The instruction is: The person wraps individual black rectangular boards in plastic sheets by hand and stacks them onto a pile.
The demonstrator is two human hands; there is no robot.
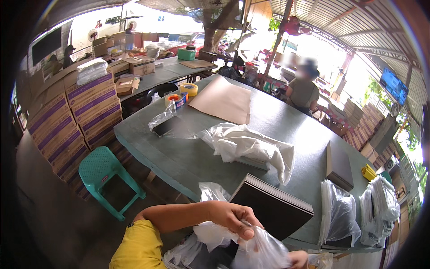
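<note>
Left hand (235, 219) closed, gripping the gathered edge of a translucent plastic bag (262, 253); bag located at the near side of the table (295, 121), beside a black-faced stack (268, 208); right hand (298, 259) at bag's right, partly hidden; its grip cannot be determined.

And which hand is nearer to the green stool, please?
Left. The left hand pinches plastic to the right of the green stool; the right hand, cut off by the picture's lower edge, is farther right.
</note>
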